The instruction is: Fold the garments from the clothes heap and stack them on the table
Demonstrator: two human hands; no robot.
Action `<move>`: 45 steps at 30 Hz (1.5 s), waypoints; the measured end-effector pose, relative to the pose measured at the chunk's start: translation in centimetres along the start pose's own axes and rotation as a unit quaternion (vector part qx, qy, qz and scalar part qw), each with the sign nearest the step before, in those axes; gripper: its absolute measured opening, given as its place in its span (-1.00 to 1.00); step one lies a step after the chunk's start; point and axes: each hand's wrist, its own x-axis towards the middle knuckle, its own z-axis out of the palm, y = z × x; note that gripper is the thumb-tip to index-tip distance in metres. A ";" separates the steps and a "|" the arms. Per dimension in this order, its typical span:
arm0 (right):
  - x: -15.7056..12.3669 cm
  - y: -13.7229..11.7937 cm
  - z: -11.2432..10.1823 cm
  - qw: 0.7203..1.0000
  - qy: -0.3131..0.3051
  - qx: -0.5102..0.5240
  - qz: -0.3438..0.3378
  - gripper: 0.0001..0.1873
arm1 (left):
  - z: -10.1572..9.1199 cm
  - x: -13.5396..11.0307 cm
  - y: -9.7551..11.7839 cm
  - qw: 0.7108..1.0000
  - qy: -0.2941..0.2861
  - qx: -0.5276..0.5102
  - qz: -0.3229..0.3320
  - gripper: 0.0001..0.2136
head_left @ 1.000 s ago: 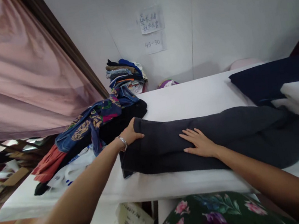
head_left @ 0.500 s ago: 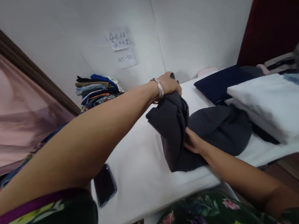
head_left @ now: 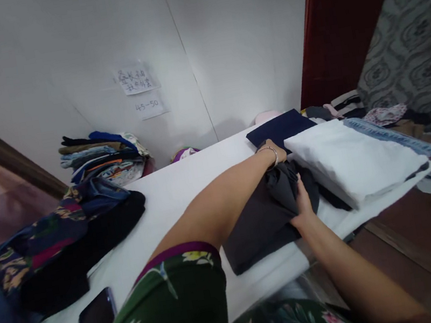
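A dark grey garment [head_left: 256, 226] lies bunched on the white-covered table [head_left: 180, 200], its left part spread flatter toward the front edge. My left hand [head_left: 276, 153], with a bracelet at the wrist, is closed on the gathered cloth at its far side. From the near right, my right hand [head_left: 303, 203] grips the same bunch, its thumb up and its other fingers hidden in or behind the fabric. What kind of garment it is, I cannot tell.
To the right lies a white folded bundle [head_left: 346, 162], with a navy folded cloth [head_left: 279, 128] behind it. A stack of folded clothes [head_left: 99, 152] stands at the back left. Loose dark clothing [head_left: 90, 247] and a phone [head_left: 97, 322] are on the left.
The view has swung to the right. The raised, bunched part of the grey garment has come down to the right, and its left part now lies flatter. Both hands have stayed on the cloth.
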 end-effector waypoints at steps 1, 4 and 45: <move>0.0 -0.4 -0.4 1.000 0.005 0.008 -0.005 -0.50 | 0.7 0.3 -0.4 1.000 -0.004 0.003 -0.012 -0.24; 0.1 -1.3 -1.6 0.999 0.027 0.036 -0.005 -0.53 | 2.0 0.4 -2.3 0.998 -0.047 -0.014 -0.037 -0.18; 2.2 -3.2 -6.3 0.477 0.022 -0.852 -0.213 -0.41 | -7.1 -5.3 -22.4 0.988 0.084 0.095 -0.090 -0.45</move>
